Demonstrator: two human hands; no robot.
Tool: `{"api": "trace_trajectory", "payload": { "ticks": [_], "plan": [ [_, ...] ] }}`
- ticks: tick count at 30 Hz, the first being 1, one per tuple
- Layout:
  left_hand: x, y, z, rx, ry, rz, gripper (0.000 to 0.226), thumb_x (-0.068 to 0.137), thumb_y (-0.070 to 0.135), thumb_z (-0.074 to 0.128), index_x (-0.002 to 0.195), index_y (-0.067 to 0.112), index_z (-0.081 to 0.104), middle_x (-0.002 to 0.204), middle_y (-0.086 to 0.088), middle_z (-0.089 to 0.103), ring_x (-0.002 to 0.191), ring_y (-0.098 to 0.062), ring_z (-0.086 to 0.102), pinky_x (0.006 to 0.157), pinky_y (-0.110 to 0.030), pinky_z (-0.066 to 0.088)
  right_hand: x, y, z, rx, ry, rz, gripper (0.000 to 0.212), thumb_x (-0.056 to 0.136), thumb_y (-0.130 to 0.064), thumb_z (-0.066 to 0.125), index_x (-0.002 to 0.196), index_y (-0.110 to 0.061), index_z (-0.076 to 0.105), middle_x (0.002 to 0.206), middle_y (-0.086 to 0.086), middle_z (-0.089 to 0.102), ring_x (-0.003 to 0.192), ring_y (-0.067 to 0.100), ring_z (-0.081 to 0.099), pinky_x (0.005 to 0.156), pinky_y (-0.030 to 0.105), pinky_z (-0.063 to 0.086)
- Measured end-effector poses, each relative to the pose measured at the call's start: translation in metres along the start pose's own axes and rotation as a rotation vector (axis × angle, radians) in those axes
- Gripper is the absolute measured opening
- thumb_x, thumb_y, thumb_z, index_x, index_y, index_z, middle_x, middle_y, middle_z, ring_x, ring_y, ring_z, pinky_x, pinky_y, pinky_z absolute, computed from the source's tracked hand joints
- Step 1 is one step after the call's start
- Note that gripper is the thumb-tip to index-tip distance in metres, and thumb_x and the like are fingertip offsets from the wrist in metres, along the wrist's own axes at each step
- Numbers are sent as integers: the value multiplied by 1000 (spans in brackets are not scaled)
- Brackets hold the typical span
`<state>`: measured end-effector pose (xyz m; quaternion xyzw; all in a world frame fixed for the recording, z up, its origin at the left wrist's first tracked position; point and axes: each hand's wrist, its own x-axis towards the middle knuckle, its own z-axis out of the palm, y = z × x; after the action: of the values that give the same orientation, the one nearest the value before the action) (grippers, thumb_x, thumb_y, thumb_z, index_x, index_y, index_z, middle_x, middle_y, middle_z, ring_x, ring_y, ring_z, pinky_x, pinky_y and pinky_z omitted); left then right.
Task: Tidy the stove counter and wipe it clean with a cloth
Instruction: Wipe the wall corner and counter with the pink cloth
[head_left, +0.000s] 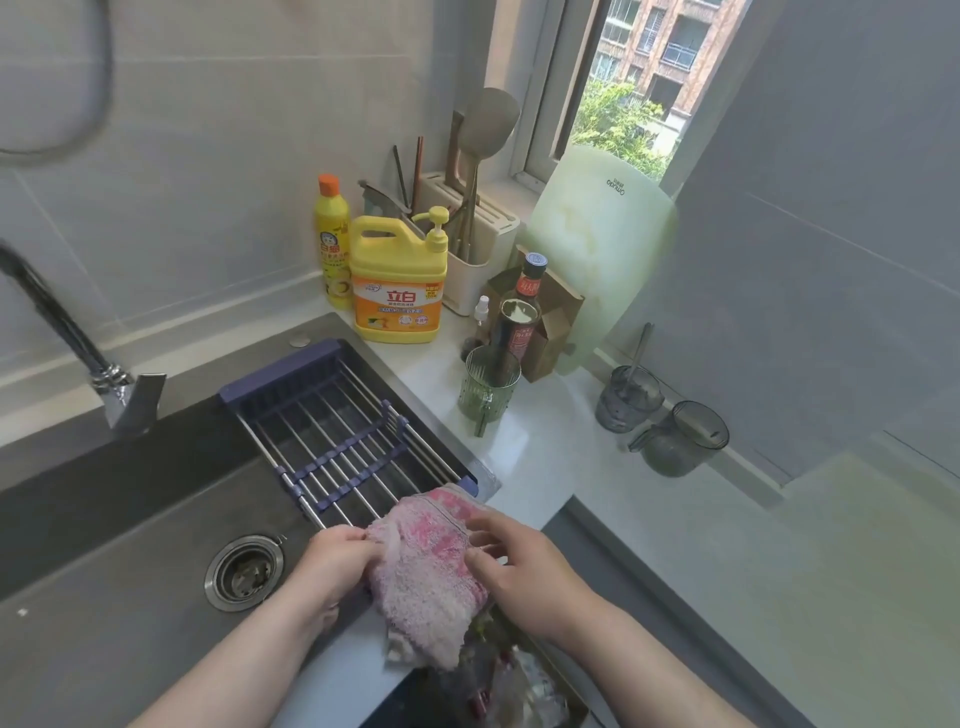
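Two grips on cloth (426, 571): left grip (337, 561) pinches its edge; right grip (519, 566) blurred, hold unclear. Risk: loose hold, cloth slips into sink (130, 545).

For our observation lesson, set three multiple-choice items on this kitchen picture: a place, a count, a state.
1. Where does the detergent jug stand?
A. in the sink
B. on the counter beside the slim yellow bottle
C. on the windowsill
2. How many grey clear jugs stand by the right wall?
A. one
B. two
C. four
3. The pink cloth is:
A. hanging on the tap
B. lying untouched
C. held by both hands
Answers: 1 B: it stands in the counter corner; 2 B: two stand side by side; 3 C: left hand and right hand grip it.
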<state>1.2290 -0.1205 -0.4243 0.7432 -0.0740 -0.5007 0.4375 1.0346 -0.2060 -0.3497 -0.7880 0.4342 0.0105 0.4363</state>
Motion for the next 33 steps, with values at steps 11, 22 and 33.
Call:
{"api": "trace_trajectory", "payload": {
  "ticks": [11,22,33],
  "plan": [
    [-80,65,1,-651,-505,196,34,85,6,44,113,-6,58,106,-26,68,91,-31,69,77,-39,59,-9,-17,-11,275,186,-59,27,90,-31,62,103,-54,58,108,-19,63,101,-4,57,83,12,47],
    [-117,110,-12,-549,-746,295,51,53,23,90,92,3,62,98,-28,58,84,-36,61,73,-44,55,-30,-46,-35,363,-96,-214,32,78,-17,74,108,-28,68,103,-5,72,101,14,67,97,45,52],
    [-160,147,27,-381,-691,560,63,35,39,96,85,10,71,88,-22,70,72,-29,69,61,-36,59,-117,-50,-93,325,144,-200,17,87,-12,61,99,-22,67,93,5,68,80,13,59,75,35,51]
  ]
}}
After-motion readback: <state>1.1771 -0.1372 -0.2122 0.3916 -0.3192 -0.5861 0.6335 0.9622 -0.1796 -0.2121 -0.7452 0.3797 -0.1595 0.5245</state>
